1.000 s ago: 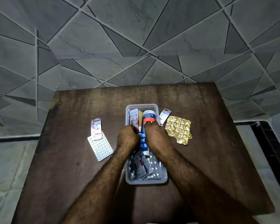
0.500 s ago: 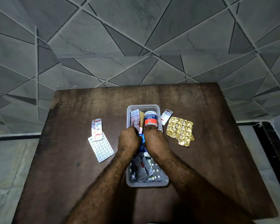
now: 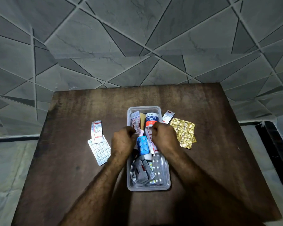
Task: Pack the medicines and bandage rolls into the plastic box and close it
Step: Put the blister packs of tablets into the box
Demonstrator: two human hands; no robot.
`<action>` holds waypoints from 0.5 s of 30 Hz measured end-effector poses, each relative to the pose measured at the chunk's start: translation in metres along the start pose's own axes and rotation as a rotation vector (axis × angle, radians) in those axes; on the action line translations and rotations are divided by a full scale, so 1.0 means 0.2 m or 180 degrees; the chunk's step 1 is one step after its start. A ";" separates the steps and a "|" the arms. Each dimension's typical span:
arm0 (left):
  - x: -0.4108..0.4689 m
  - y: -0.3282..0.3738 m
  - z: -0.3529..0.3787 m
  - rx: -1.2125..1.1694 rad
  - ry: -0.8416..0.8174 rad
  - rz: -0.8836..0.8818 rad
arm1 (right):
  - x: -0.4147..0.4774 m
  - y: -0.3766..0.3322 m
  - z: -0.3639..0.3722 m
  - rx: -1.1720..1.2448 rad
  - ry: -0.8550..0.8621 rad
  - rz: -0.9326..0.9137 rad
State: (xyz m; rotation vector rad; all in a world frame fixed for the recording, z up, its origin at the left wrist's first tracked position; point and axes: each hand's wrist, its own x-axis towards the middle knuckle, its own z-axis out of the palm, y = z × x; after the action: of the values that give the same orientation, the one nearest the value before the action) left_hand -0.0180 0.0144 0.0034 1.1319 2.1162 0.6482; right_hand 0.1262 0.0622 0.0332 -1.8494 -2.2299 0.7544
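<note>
Head cam: my plastic box [image 3: 167, 185] sits open at the middle of the brown table [image 3: 72, 185], long axis running away from me. No lid on it.

My left hand [image 3: 123, 140] is over the box's left wall, fingers curled in. Can't tell if it pinches anything, fingertips are hidden. My right hand [image 3: 164, 137] is over the right wall, also curled into a loose fist; fingertips hidden too, grip can't be confirmed. Hands are apart, with a blue blister pack [image 3: 142, 145] showing in the gap between them, tilted, inside the box.

Far end of the box: adhesive tape roll [image 3: 151, 119] standing with its label facing up at me, a red-and-white strip [image 3: 135, 119] beside it on the left, a tan item wedged between the two. A white strip with red print [image 3: 151, 142] lies just right of the blue pack, partly under my right hand. Near end of the box: a pile of silver blister strips [image 3: 158, 170] and grey foil packs [image 3: 140, 170], overlapping.

Outside the box, left side: a white tablet sheet [image 3: 100, 152] flat on the table, a silver strip with red bands [image 3: 96, 131] lying over its far end. Right side: a gold foil blister sheet [image 3: 185, 132], crumpled, just beside my right hand, and a small white-red strip [image 3: 168, 116] leaning at the box's far right corner.
</note>
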 end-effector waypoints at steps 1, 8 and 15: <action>0.01 -0.01 -0.02 -0.0238 0.0051 -0.0065 | 0.02 0.03 -0.03 0.0128 0.0105 0.0107; 0.14 -0.23 -0.18 -0.0673 0.0808 -0.0568 | 0.11 0.33 -0.11 0.0601 0.0513 0.0919; 0.21 -0.47 -0.24 0.0281 0.1123 -0.1106 | 0.08 0.60 0.00 0.0215 0.0389 0.1193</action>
State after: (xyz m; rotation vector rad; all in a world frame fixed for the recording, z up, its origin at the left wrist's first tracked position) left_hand -0.1206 -0.0036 -0.0402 0.7006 2.5838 0.6273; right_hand 0.2284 0.0911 -0.0266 -2.2426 -1.7841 0.7354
